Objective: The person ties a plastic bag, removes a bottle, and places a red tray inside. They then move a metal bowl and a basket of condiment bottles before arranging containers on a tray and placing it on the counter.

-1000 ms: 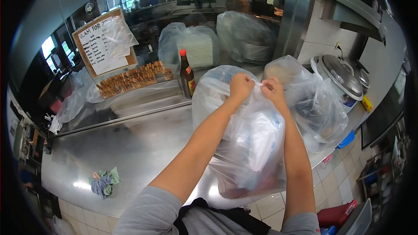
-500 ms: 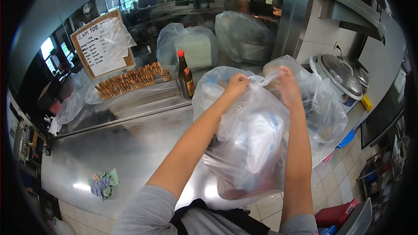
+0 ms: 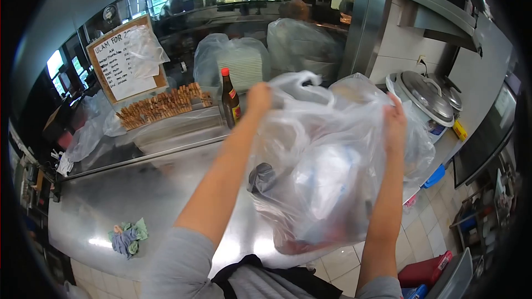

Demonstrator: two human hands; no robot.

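Note:
A large clear plastic bag (image 3: 332, 188) stands on the steel counter in front of me, its mouth spread wide. My left hand (image 3: 259, 99), smeared by motion, is closed on the left side of its rim. On the opposite side, my right hand (image 3: 394, 124) grips the rim with bent fingers. White and bluish contents show through the film, but I cannot make out what they are. A dark grey crumpled piece (image 3: 262, 178) shows at the bag's left side. Behind my right hand sits another filled plastic bag (image 3: 418, 152).
A red-capped bottle (image 3: 230, 102) and a row of clothespins (image 3: 163, 105) line the counter's back. A crumpled cloth (image 3: 128, 238) lies on the steel counter (image 3: 166, 199) at left. A lidded pot (image 3: 426, 97) stands at right. Bagged white containers (image 3: 241, 66) are behind the bottle.
My hands have moved apart, left hand leftward and right hand rightward. The bag's top, gathered and twisted before, is now pulled open. The dark grey piece has come into view.

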